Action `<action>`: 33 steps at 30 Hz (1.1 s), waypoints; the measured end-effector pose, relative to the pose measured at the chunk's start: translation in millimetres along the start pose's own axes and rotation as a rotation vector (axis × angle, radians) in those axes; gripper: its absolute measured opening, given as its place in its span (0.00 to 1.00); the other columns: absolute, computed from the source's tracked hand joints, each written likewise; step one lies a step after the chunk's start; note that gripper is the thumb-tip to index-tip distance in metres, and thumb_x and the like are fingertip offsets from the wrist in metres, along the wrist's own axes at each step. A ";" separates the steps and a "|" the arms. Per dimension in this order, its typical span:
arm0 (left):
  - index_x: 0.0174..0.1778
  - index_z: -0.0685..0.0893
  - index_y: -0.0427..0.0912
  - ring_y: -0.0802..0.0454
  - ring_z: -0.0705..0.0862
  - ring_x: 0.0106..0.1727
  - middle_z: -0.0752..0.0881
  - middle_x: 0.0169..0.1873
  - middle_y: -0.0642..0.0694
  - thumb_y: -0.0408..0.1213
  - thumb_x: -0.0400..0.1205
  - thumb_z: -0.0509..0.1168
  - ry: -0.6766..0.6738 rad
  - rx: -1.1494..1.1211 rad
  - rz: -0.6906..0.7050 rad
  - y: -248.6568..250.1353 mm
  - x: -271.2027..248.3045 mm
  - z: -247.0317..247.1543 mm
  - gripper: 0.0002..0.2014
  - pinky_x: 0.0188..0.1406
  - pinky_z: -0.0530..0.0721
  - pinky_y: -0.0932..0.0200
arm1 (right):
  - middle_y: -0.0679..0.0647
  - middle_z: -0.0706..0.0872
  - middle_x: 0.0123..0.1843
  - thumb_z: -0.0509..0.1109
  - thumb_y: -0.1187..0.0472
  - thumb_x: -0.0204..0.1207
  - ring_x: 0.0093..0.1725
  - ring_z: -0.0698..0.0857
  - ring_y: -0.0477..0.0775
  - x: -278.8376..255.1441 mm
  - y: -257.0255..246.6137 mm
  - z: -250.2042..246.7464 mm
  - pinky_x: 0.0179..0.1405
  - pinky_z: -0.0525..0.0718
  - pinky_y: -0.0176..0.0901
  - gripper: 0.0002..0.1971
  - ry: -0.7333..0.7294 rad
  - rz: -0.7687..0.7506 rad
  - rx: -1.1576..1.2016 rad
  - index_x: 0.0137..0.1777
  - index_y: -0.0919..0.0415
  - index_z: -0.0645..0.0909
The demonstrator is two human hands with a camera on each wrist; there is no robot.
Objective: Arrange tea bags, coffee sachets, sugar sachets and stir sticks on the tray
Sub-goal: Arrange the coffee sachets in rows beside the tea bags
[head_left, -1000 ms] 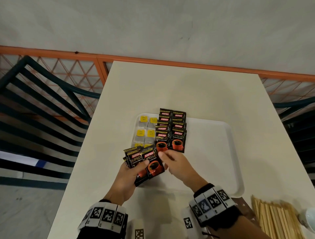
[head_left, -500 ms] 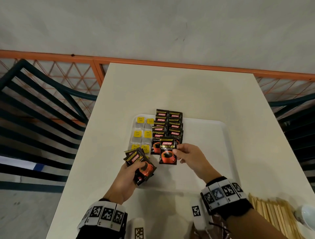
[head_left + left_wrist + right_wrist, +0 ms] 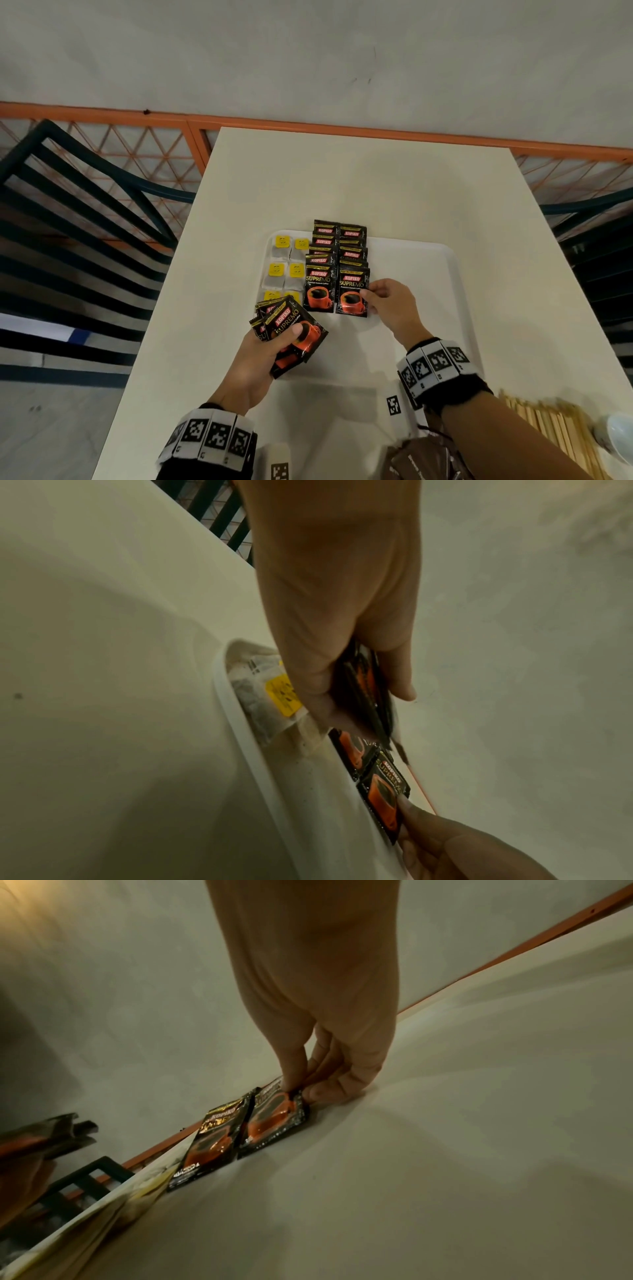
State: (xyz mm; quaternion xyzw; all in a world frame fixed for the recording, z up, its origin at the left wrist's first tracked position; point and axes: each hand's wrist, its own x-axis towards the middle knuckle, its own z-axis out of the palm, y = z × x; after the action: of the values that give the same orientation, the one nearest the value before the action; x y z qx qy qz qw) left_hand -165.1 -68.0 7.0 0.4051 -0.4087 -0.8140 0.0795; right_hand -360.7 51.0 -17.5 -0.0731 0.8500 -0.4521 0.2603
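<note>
A white tray (image 3: pixel 442 274) lies on the table. Tea bags (image 3: pixel 284 270) with yellow tags fill its left edge; beside them run two overlapping columns of black coffee sachets (image 3: pixel 337 246). My right hand (image 3: pixel 385 303) pinches the right edge of the front sachet (image 3: pixel 352 294) of the right column, which lies flat on the tray (image 3: pixel 411 1150); thumb and fingers hold the front sachet (image 3: pixel 274 1121) at its corner. My left hand (image 3: pixel 270 353) grips a fanned stack of coffee sachets (image 3: pixel 291 325) over the tray's near left corner, the stack of sachets (image 3: pixel 366 691) clamped between thumb and fingers.
Wooden stir sticks (image 3: pixel 548 428) lie at the near right beside a white cup (image 3: pixel 620 435). Brown sachets (image 3: pixel 421 459) sit at the near edge. Dark slatted chairs (image 3: pixel 85 222) flank the table (image 3: pixel 359 178), and an orange railing (image 3: pixel 308 123) runs behind it.
My right hand took one coffee sachet from the left hand's stack, carried it right and forward, and laid it down at the front of the right column.
</note>
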 end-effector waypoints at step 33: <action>0.61 0.80 0.38 0.47 0.90 0.45 0.90 0.47 0.40 0.23 0.77 0.62 -0.027 0.082 0.017 1.6 -2.8 3.5 0.17 0.42 0.89 0.52 | 0.55 0.84 0.37 0.66 0.67 0.78 0.34 0.83 0.47 -55.8 -0.5 8.2 0.30 0.81 0.31 0.01 -0.461 -0.026 0.146 0.45 0.63 0.78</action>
State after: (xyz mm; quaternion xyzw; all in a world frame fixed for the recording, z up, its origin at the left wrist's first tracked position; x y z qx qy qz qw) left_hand -166.2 -65.6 10.9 0.3934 -0.4464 -0.8011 0.0642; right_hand -308.9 64.8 0.2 -0.1661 0.7321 -0.4872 0.4461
